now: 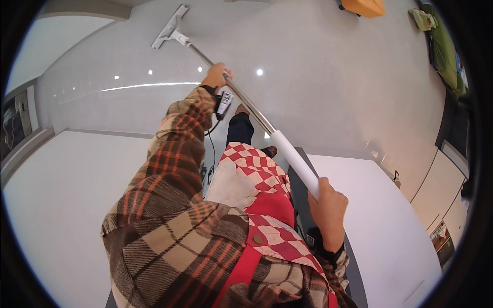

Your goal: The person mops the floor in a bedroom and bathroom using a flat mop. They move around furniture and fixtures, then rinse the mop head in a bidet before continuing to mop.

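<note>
A long-handled mop or floor squeegee runs diagonally across the view. Its narrow white and grey head [170,27] rests on the grey floor at the upper left. My left hand [216,77] is closed around the metal pole [250,103], partway down towards the head. At the other end, my right hand [329,206] grips the white handle sleeve [295,161] close to my body. The tip of that sleeve is hidden in my right palm. A small device [224,104] with a printed code hangs by my left wrist, and a cable trails from it.
White surfaces flank me, one on the left [77,200] and one on the right [369,215]. A curved white structure [61,36] stands upper left. An orange object [364,7] sits at the top, with green fabric [445,50] at far right. Pale cabinets [435,188] line the right.
</note>
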`<state>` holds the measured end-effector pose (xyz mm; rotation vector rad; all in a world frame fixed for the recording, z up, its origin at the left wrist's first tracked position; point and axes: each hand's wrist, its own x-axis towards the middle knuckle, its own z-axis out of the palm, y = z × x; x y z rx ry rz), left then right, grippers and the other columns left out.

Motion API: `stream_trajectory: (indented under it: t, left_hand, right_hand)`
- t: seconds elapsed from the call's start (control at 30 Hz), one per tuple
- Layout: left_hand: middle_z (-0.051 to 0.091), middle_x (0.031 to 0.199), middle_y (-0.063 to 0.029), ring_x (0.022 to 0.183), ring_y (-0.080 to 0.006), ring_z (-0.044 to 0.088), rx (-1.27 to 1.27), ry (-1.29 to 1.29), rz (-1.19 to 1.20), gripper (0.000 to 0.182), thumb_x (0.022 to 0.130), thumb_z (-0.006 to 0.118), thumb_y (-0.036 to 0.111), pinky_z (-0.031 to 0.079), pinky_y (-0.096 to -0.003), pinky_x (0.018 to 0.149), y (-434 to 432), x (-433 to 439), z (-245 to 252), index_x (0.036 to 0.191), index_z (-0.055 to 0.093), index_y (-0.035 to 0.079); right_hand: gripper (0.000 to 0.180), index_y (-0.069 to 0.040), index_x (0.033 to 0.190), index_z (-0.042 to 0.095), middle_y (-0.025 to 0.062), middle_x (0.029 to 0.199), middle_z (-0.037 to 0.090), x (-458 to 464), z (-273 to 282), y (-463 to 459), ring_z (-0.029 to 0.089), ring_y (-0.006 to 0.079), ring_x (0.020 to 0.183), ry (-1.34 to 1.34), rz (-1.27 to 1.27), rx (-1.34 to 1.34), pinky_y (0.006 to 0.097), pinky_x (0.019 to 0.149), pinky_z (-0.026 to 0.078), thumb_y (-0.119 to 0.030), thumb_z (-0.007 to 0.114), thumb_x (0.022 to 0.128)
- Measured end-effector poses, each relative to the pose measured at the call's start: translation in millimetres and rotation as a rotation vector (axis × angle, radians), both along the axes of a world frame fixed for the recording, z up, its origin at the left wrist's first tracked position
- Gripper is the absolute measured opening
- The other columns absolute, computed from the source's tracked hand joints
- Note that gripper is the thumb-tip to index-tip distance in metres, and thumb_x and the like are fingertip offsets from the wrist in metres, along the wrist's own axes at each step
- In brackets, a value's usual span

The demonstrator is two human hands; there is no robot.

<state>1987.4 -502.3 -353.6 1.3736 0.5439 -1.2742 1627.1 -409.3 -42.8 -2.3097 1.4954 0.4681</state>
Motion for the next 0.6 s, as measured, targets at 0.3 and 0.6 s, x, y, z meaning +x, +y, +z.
stream_trajectory:
  t: [0.3, 0.6]
  left_hand:
    - [0.055, 0.063, -0.0112, 0.053, -0.0243, 0.056, 0.036, -0.148, -0.314, 0.011, 0.076, 0.051, 0.015, 0.044, -0.0357, 0.044, 78.1, -180.3, -77.5, 0.075, 0.05, 0.004]
    - [0.054, 0.078, -0.0116, 0.063, -0.0266, 0.061, 0.136, 0.27, -0.51, 0.02, 0.081, 0.047, 0.017, 0.053, -0.0433, 0.056, 175.9, -298.6, 15.9, 0.088, 0.044, -0.001]
  right_hand:
    - [0.024, -0.006, 0.077, 0.043, 0.0173, 0.059, 0.056, -126.4, -38.8, 160.0, 0.056, 0.0368, 0.057, 0.089, -0.345, 0.221, 0.0455, 0.052, 0.043, -0.015, 0.061, 0.064]
    - [0.025, -0.002, 0.071, 0.051, 0.0216, 0.067, 0.057, -166.4, 94.6, 212.4, 0.055, 0.0407, 0.071, 0.464, -0.622, 0.203, 0.0432, 0.059, 0.045, -0.012, 0.063, 0.051]
